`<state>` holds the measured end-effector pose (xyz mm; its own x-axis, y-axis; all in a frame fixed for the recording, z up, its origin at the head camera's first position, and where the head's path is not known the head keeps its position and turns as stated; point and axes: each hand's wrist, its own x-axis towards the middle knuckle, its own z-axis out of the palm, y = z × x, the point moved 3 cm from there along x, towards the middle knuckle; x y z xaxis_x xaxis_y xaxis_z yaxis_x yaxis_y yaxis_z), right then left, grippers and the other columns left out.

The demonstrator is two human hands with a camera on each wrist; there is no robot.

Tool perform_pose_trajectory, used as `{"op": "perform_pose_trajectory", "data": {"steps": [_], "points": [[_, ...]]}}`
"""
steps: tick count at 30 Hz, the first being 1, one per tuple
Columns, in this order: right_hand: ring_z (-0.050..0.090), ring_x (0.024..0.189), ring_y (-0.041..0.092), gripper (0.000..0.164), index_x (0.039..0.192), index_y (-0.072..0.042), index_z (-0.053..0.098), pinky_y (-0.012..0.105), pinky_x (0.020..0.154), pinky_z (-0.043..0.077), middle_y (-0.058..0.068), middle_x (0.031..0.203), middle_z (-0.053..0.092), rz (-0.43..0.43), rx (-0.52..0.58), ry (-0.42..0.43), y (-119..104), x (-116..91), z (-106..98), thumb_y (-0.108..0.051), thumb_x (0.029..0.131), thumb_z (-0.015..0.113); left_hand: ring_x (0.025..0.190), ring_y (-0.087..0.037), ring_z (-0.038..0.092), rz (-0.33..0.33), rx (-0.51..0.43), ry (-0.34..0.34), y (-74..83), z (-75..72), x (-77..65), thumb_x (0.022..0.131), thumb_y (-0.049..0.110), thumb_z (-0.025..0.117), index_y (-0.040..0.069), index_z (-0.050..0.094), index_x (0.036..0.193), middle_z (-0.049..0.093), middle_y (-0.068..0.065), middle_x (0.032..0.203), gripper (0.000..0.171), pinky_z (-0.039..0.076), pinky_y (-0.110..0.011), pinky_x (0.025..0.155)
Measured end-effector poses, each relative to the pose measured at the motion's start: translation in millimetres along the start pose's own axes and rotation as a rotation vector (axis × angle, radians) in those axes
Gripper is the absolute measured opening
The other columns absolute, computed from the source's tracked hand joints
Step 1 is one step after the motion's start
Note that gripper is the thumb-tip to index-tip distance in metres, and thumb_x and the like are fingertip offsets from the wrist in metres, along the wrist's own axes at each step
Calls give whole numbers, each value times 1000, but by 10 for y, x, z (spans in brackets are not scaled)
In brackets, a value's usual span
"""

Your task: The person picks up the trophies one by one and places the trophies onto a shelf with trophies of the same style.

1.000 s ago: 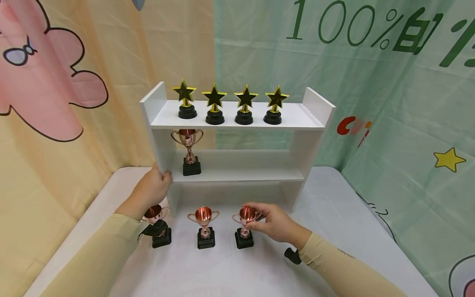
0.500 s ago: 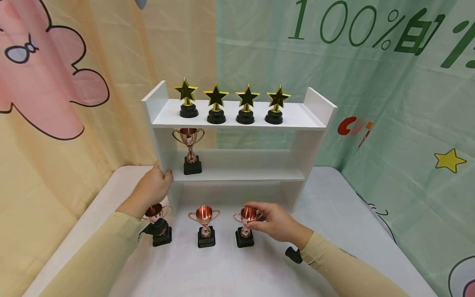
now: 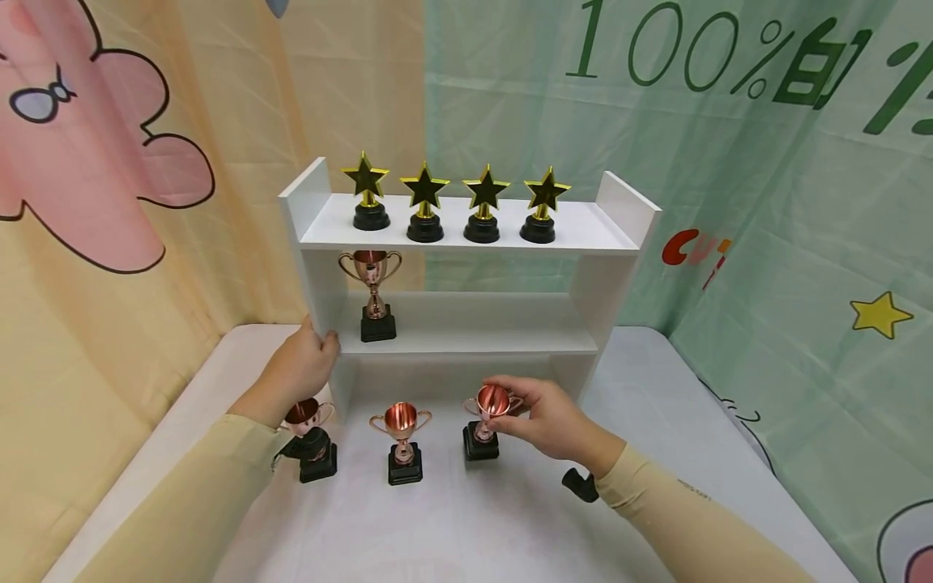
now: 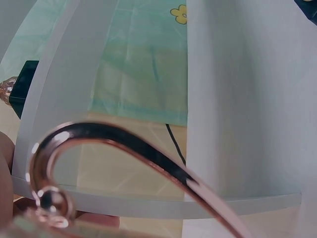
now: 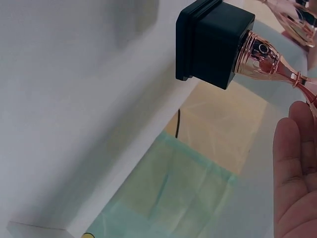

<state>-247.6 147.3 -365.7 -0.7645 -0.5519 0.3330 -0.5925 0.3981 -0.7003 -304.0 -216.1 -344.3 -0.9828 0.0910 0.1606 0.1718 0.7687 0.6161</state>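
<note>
In the head view my right hand (image 3: 554,417) grips a copper-coloured trophy cup (image 3: 482,442) by its bowl, thumb in front and fingers at the back. The right wrist view shows that cup's black square base (image 5: 213,44) up close and off the white surface. My left hand (image 3: 300,362) holds the left side panel of a white shelf unit (image 3: 466,324), thumb at its front edge. Below that wrist stands another trophy cup (image 3: 318,465), partly hidden by the arm; its curved handle (image 4: 114,134) fills the left wrist view. A further trophy cup (image 3: 404,463) stands between the hands.
Several gold star trophies (image 3: 484,194) line the top shelf. One larger-looking copper trophy cup (image 3: 372,275) stands at the left of the middle shelf. The unit rests on a white-covered table (image 3: 437,534), with printed curtains (image 3: 765,202) behind and beside it.
My right hand has raised its trophy cup slightly and moved it toward the shelf unit. The left hand stays on the side panel; the other trophies have not moved.
</note>
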Motion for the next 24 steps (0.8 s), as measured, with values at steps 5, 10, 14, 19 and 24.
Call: {"op": "perform_pose_trajectory", "data": {"steps": [5, 10, 14, 19, 24], "points": [[72, 91, 8, 52, 138, -2, 66, 28, 83, 61, 5, 105, 78, -34, -15, 23, -78, 26, -49, -9, 90, 83, 137, -59, 51, -3, 0, 1, -11, 0, -3, 111, 29, 30, -6, 12, 164, 38, -40, 159, 65, 42, -72, 111], [73, 93, 9, 52, 139, -2, 65, 29, 84, 62, 5, 106, 79, -62, -27, 32, -172, 65, -107, -8, 90, 83, 137, -59, 51, -3, 2, 4, -10, -2, -6, 111, 28, 30, -6, 11, 164, 38, -40, 159, 66, 42, -72, 110], [74, 95, 10, 53, 140, -1, 65, 29, 86, 62, 6, 108, 78, -80, -30, 42, -247, 95, -162, -7, 90, 82, 137, -59, 51, -9, 2, 1, -3, 0, -8, 112, 29, 30, -6, 11, 164, 37, -40, 159, 66, 42, -72, 110], [74, 95, 10, 53, 140, -2, 65, 31, 86, 62, 5, 109, 78, -100, -65, 57, -322, 136, -231, -7, 90, 82, 137, -59, 51, -12, 1, -3, 3, 1, -6, 112, 29, 29, -5, 11, 165, 37, -39, 160, 66, 42, -72, 110], [74, 94, 12, 54, 140, -2, 65, 32, 86, 62, 4, 108, 78, -111, -86, 63, -409, 186, -285, -9, 89, 84, 136, -58, 52, -9, 2, 0, 15, -4, -8, 112, 29, 29, -4, 12, 165, 39, -39, 159, 65, 43, -72, 110]]}}
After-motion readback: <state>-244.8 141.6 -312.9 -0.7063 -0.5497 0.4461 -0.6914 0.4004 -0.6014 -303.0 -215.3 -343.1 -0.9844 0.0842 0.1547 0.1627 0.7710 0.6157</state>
